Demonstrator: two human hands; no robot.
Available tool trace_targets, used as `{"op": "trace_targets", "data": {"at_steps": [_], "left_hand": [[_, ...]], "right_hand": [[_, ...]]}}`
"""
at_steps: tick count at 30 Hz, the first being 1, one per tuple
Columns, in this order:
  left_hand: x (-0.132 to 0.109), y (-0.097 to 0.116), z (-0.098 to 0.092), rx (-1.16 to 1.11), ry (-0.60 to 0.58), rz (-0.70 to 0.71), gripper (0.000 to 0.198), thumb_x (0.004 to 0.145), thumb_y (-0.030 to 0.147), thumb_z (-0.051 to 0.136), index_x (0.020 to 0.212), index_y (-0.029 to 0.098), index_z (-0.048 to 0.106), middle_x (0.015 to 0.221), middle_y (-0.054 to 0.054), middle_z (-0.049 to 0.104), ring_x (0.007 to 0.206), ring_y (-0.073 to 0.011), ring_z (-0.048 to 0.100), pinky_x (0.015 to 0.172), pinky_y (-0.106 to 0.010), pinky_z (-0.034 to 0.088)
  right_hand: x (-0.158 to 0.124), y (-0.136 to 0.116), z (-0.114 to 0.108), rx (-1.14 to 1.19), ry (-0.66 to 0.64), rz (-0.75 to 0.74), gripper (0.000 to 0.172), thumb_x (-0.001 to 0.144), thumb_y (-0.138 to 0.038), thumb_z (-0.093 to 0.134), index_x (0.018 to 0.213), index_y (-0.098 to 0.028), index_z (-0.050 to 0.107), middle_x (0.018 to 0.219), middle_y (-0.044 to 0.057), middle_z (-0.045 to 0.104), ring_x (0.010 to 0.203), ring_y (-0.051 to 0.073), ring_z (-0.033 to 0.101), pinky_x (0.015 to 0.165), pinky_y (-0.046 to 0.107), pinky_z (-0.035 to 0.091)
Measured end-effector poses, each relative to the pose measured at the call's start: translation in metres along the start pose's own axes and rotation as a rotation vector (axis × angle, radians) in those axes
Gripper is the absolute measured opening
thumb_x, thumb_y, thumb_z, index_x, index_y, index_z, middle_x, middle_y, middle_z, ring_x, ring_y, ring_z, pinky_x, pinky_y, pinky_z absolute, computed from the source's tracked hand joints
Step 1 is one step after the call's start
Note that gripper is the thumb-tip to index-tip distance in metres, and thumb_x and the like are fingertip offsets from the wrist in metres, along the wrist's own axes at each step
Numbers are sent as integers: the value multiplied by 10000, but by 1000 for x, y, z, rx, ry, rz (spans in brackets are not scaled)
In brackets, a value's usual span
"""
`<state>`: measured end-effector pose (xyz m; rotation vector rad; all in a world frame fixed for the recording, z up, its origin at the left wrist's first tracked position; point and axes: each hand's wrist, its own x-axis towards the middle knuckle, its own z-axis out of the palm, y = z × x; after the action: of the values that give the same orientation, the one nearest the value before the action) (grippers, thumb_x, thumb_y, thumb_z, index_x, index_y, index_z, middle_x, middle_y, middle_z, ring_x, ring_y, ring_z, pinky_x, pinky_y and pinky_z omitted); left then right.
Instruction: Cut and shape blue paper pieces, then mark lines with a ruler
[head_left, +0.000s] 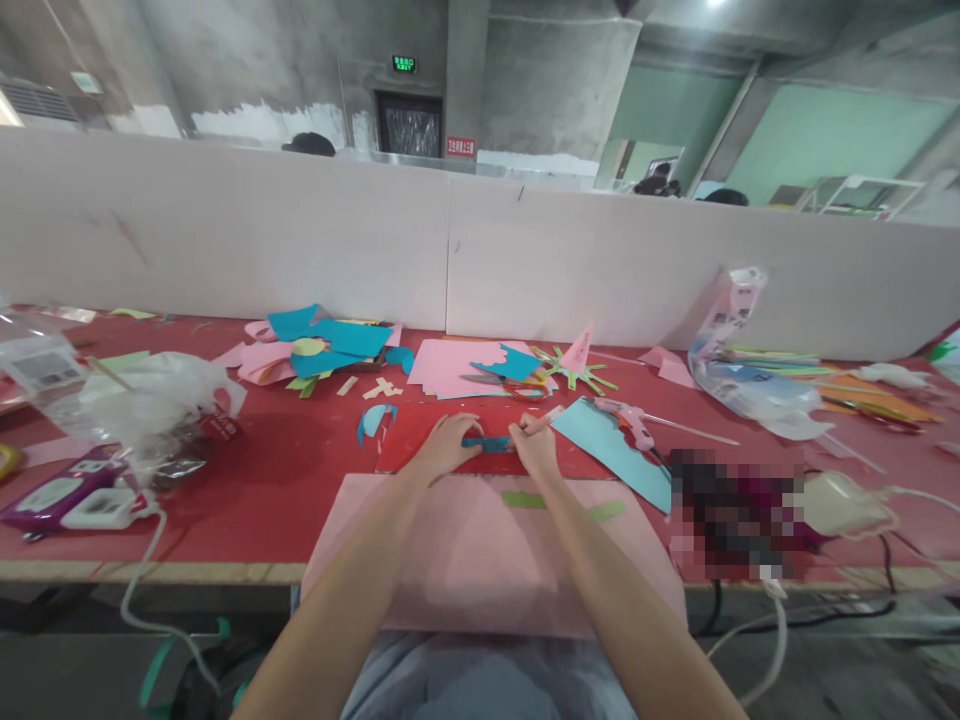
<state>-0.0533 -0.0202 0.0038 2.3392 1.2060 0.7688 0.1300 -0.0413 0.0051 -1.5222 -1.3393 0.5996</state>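
While the left hand (454, 446) is curled closed on a blue strip (495, 444) just below frame centre, the other end is pinched by the right hand (535, 445), along with a slim pink stick (543, 420); scissors (489, 380) are noted above.

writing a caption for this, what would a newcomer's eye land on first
Likely the left hand and right hand in the middle, with a small blue piece between them over the red table. After that, the pink cone with green strips around its base, beyond the right hand.
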Motion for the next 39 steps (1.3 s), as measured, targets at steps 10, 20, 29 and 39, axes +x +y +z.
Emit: {"op": "trace_targets", "data": {"at_steps": [10, 20, 29, 39], "left_hand": [[1, 1, 0, -6, -6, -5, 186, 768, 255, 611, 954, 245, 621, 1275, -45, 559, 1245, -223, 458, 1101, -421, 263], [0, 1, 0, 1, 14, 10, 179, 771, 251, 615, 949, 240, 625, 1266, -43, 568, 1232, -223, 472, 1090, -405, 288], [0, 2, -1, 2, 4, 0, 183, 773, 255, 617, 956, 245, 624, 1266, -45, 566, 1230, -224, 468, 1082, -409, 294], [0, -2, 3, -10, 31, -12, 215, 759, 265, 641, 971, 240, 617, 1256, -38, 568, 1203, -237, 488, 1079, -411, 308]], "right_hand": [[-1, -2, 0, 11, -18, 12, 249, 688, -268, 481, 547, -247, 277, 386, -67, 510, 456, 164, 592, 467, 230, 401], [-1, 0, 0, 31, -22, 1, 260, 703, -273, 486, 551, -239, 277, 412, -63, 535, 478, 150, 594, 495, 219, 404], [2, 2, -3, 75, 55, 22, 229, 731, -282, 460, 559, -245, 314, 423, -56, 520, 418, 148, 551, 478, 238, 408], [0, 4, -13, 119, 232, -112, 425, 806, -596, 478, 820, -192, 611, 731, 48, 690, 608, 180, 602, 562, 271, 457]]}}
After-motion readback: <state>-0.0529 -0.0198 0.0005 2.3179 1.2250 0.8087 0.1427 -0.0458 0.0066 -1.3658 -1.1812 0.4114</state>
